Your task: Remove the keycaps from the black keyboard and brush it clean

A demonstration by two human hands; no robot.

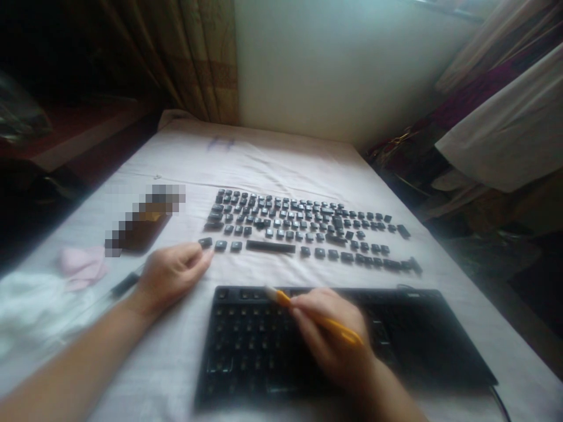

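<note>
A black keyboard base (422,340) with its keycaps off lies at the near edge of the white cloth. My right hand (334,337) rests over its middle, fingers closed around a yellow-handled tool (325,319) whose pale tip (270,292) points up-left. Beyond the base, several loose black keycaps (299,220) are laid out in rows, with the long spacebar cap (270,247) in the front row. My left hand (173,272) lies left of the base, fingers curled, its fingertips touching the leftmost front-row keycap (205,242).
A pixelated brown object (143,223) lies at the left, with a pink cloth (83,266), a white cloth (30,310) and a small dark tool (124,285) nearer me. A curtain and wall stand behind; clutter is piled at the right.
</note>
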